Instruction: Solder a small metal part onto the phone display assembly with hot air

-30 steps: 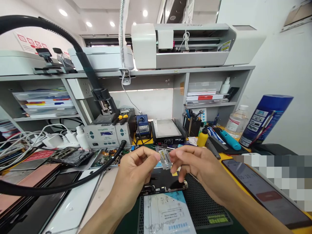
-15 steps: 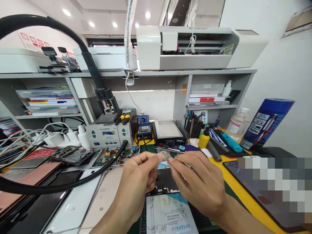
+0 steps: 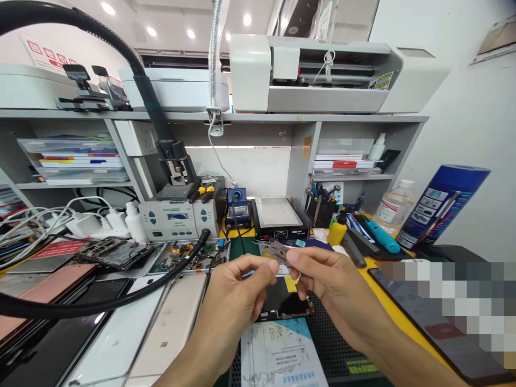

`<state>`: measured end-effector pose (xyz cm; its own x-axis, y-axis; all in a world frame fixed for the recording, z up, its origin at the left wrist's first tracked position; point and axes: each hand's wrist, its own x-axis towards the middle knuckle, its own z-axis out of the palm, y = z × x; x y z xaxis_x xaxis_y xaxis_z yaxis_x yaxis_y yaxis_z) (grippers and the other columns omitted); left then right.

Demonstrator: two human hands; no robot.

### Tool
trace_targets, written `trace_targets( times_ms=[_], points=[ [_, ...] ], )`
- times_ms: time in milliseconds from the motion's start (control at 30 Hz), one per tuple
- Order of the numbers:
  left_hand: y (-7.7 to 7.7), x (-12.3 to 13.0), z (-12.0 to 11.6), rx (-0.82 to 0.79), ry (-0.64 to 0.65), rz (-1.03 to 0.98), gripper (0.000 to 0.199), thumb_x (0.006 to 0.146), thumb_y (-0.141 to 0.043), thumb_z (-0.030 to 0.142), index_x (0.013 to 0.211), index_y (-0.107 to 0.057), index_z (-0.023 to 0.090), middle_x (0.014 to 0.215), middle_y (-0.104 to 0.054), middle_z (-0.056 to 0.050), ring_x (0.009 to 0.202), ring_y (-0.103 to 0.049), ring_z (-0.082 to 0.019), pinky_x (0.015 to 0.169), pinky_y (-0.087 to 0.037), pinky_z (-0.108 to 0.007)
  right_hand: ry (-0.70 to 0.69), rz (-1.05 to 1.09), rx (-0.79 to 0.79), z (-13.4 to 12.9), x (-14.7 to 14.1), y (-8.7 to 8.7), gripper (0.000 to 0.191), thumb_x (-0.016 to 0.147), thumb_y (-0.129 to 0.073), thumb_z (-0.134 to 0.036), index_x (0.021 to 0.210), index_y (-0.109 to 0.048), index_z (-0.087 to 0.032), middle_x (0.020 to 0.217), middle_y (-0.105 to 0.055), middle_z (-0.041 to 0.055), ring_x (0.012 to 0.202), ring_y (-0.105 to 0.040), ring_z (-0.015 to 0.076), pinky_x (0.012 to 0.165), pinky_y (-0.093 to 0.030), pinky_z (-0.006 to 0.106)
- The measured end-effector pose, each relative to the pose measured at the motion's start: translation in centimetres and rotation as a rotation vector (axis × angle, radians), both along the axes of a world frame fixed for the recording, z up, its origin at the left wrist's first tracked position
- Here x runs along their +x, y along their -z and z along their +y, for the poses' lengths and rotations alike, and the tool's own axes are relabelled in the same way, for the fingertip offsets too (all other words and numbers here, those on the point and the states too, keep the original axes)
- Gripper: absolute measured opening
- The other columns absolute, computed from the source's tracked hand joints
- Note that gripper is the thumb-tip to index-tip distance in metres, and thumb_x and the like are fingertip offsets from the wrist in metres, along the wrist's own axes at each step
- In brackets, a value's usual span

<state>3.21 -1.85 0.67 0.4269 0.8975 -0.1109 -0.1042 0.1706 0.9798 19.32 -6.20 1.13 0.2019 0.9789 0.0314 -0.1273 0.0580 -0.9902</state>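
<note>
A small greyish metal plate (image 3: 278, 252) is held up between both hands over the work mat. My left hand (image 3: 242, 290) pinches its left side between thumb and forefinger. At its right edge, the thumb and fingertips of my right hand (image 3: 322, 279) close on it. Below the hands lies an opened dark phone (image 3: 282, 298) with a yellow patch near its top right. A worn white and blue booklet or box (image 3: 280, 355) sits nearer to me, just under the phone.
A hot-air station (image 3: 177, 220) with a thick black hose (image 3: 137, 312) curving across the left side. Phone covers (image 3: 169, 328) lie at left, a circuit-board tray (image 3: 189, 255) behind. Right: a dark tablet (image 3: 435, 322), yellow bottle (image 3: 337, 230), blue can (image 3: 443, 204).
My right hand has turned and its fingers have shifted, showing more of the small plate. More of the dark phone beneath is visible. The view has moved slightly.
</note>
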Motion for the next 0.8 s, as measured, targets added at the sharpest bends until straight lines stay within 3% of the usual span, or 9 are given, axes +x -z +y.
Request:
trace_targets(
  times_ms=[333, 633, 800],
  points=[
    [-0.16, 0.16, -0.03, 0.062, 0.005, -0.012, 0.033, 0.077, -0.076, 0.049, 0.073, -0.07, 0.017, 0.043, -0.04, 0.008, 0.042, -0.023, -0.004, 0.04, -0.014, -0.019, 0.036, -0.081, -0.001, -0.09, -0.07, -0.08, 0.031, 0.076, -0.079, -0.05, 0.073, -0.075, -0.02, 0.069, -0.061, -0.0011, 0.058, -0.05, 0.0126, 0.055, -0.041, 0.03],
    [0.08, -0.1, -0.06, 0.094, -0.018, 0.01, 0.03, 0.08, -0.073, 0.046, 0.07, -0.067, 0.019, 0.043, -0.041, 0.007, 0.044, -0.025, -0.006, 0.043, -0.016, -0.021, -0.022, -0.136, -0.006, -0.13, 0.07, 0.0, 0.025, 0.081, -0.076, -0.045, 0.077, -0.076, -0.021, 0.07, -0.061, -0.0014, 0.06, -0.053, 0.0125, 0.055, -0.044, 0.028],
    [0.26, -0.26, 0.28, 0.16, 0.039, 0.042, 0.03, 0.08, -0.075, 0.046, 0.07, -0.068, 0.018, 0.045, -0.041, 0.008, 0.045, -0.026, -0.006, 0.043, -0.016, -0.021, -0.064, -0.276, 0.084, -0.32, 0.22, -0.26, 0.019, 0.085, -0.073, -0.038, 0.076, -0.076, -0.021, 0.067, -0.063, -0.0025, 0.059, -0.053, 0.0114, 0.055, -0.045, 0.025]
  ],
)
